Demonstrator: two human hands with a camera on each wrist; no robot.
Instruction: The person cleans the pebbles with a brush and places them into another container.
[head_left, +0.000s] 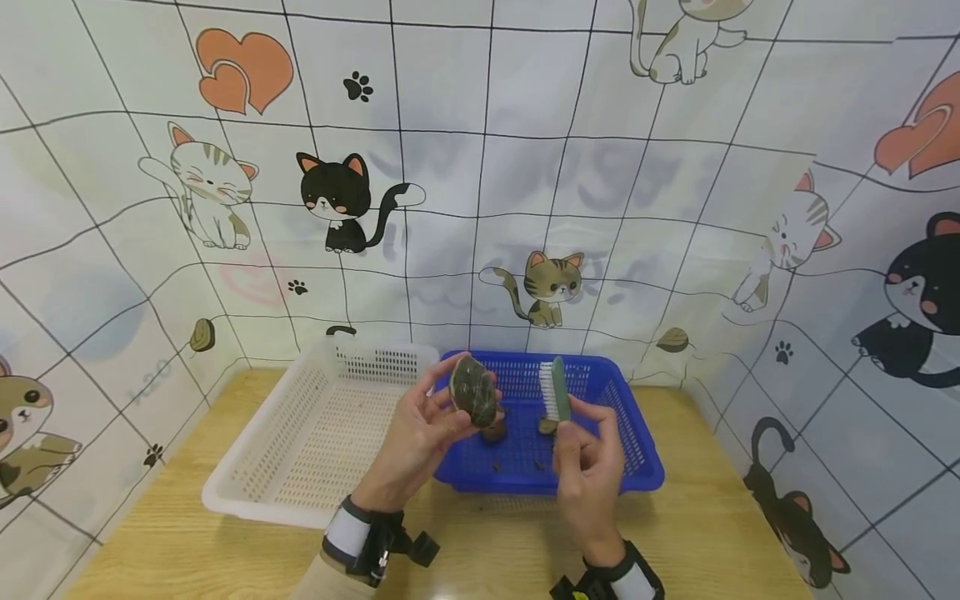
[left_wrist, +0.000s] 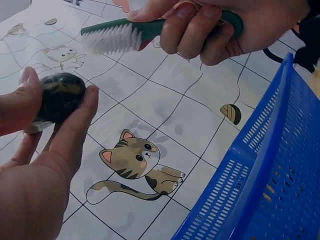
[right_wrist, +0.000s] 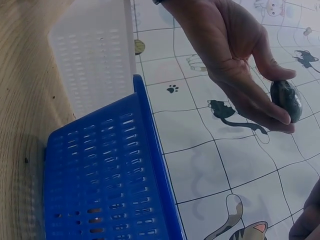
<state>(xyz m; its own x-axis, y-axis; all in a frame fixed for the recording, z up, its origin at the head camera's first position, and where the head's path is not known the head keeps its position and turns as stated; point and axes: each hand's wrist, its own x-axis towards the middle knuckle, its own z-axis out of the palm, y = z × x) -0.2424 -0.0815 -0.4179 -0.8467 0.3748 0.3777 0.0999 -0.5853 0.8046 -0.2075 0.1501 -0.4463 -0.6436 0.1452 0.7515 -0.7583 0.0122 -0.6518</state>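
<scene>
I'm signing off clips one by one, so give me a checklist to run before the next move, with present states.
1. Stone secured: ok, pinched between the left hand's thumb and fingers.
2. Brush secured: ok, the right hand grips its handle.
3. Bristles facing the stone's side: ok in the head view.
4. Bristles against the stone: not ok, a gap separates them.
5. Stone directly above the blue basket: cannot tell, though they overlap in the head view.
6. Stone clean: cannot tell, dirt and natural markings look alike here.
</scene>
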